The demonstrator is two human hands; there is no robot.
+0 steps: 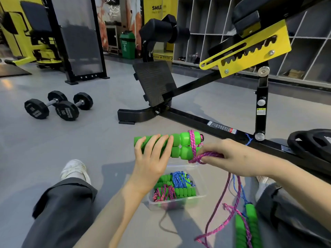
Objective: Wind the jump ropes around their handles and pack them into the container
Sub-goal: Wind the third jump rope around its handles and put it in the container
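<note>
My left hand (152, 154) grips a pair of green jump rope handles (182, 145) held side by side above the floor. A pink rope (192, 145) loops around their right end. My right hand (231, 156) pinches that pink rope just right of the handles, and the rest of it trails down to the floor (220, 203). Below my hands stands a clear plastic container (200, 178) holding two wound ropes, one blue (179, 179) and one pink (164, 193). Another unwound rope with green handles (250, 221) lies on the floor at the lower right.
A black weight bench frame (206, 122) runs across the floor just beyond my hands, with a weight plate (311, 144) at the right. Two black dumbbells (59, 106) lie to the left. My legs and a white shoe (75, 169) flank the container.
</note>
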